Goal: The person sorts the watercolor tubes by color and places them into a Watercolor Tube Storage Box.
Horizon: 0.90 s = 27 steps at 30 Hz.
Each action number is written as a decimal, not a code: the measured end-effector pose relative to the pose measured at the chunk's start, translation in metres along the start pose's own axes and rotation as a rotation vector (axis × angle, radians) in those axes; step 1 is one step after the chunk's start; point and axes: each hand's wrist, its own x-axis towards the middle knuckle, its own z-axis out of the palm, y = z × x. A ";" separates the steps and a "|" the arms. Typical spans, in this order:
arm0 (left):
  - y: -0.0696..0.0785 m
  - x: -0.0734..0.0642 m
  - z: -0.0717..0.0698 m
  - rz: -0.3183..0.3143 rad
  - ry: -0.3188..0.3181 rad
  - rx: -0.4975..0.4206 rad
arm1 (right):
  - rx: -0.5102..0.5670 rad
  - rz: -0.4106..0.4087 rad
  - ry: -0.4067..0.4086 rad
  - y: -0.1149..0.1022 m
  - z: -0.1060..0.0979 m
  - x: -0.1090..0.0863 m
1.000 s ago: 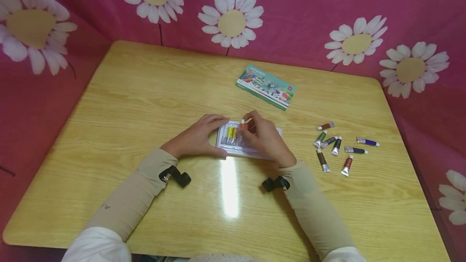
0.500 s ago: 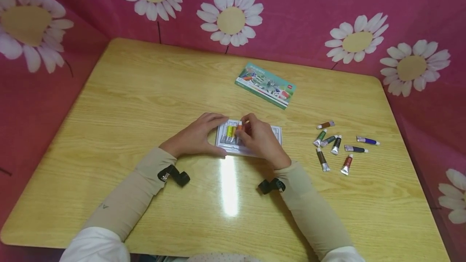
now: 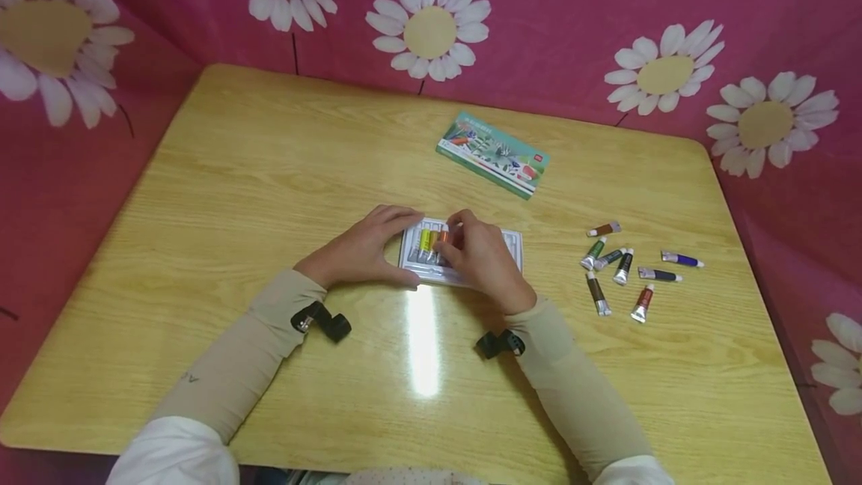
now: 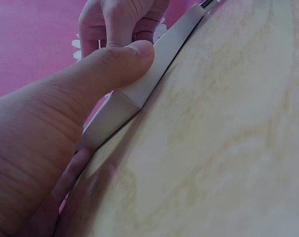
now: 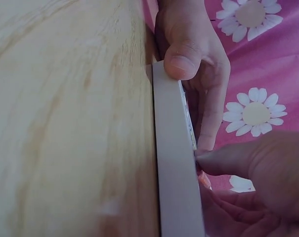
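Note:
A white plastic tray (image 3: 515, 249) of paint tubes lies in the middle of the table. My left hand (image 3: 364, 249) holds its left end, thumb against the near wall and fingers at the far edge. With thumb and fingers, my right hand (image 3: 488, 257) pinches an orange paint tube (image 3: 444, 233) over the tray, beside an ochre tube (image 3: 433, 241) and a yellow tube (image 3: 424, 241). In the right wrist view, the tray's wall (image 5: 174, 158) hides most of the orange tube. The right hand covers the tray's middle in the head view.
Several loose paint tubes, among them a green tube (image 3: 593, 253), a blue tube (image 3: 682, 259) and a dark red tube (image 3: 643, 303), lie to the right on the wooden table (image 3: 269, 148). Behind the tray lies a green printed paint box (image 3: 493, 155).
My right hand has shifted slightly left and brought the orange tube down next to the ochre one. The left hand stays on the tray.

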 end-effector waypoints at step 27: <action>-0.001 0.002 0.001 0.027 0.018 0.002 | -0.025 -0.050 0.087 -0.002 0.005 -0.002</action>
